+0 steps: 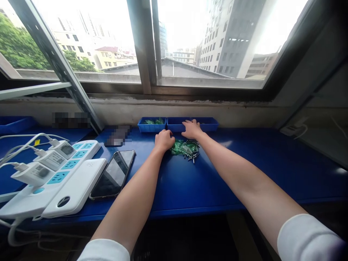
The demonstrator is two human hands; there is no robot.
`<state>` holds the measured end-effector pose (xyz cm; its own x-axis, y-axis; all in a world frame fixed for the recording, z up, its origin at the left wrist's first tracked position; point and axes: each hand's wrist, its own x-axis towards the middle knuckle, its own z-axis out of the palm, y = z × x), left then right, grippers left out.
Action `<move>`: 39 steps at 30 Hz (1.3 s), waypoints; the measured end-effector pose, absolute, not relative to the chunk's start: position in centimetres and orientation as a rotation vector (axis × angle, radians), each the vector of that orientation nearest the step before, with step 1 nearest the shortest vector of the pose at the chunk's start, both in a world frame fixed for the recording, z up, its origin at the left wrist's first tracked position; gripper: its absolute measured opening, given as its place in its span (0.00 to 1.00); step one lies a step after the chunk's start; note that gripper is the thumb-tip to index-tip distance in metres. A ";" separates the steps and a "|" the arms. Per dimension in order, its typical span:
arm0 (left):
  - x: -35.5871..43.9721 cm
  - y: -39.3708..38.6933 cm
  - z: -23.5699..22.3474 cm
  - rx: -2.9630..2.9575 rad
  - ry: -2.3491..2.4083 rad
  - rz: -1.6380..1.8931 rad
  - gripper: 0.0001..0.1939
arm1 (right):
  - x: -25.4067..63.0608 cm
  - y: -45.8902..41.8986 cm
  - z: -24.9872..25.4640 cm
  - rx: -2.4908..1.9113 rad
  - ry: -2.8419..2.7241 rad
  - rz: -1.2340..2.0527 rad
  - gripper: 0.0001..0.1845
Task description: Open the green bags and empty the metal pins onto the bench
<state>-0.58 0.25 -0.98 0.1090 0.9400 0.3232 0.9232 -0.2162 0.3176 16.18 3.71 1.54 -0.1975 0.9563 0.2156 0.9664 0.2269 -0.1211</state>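
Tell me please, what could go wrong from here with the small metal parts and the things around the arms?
The metal parts lie loose beside the green packets, so a brush of either hand might scatter them.
The right hand is at the adjoining blue bins; a part could perhaps land in the wrong one.
The phone lies close to the left forearm, which may nudge it.

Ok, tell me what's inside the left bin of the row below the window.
The left bin holds green items, too blurred to identify; they hide the floor beneath them.
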 end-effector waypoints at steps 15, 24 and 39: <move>-0.5 1.0 -2.0 2.374 1.795 0.738 0.13 | 22.7 -0.2 -0.3 -1.944 -1.772 0.381 0.11; -0.6 0.8 -2.1 2.402 1.753 0.742 0.14 | 21.5 0.5 -2.1 -1.716 -2.015 0.394 0.07; 0.5 -0.1 -1.4 2.558 1.271 1.063 0.12 | 18.0 -0.3 -1.9 -1.334 -2.034 0.183 0.18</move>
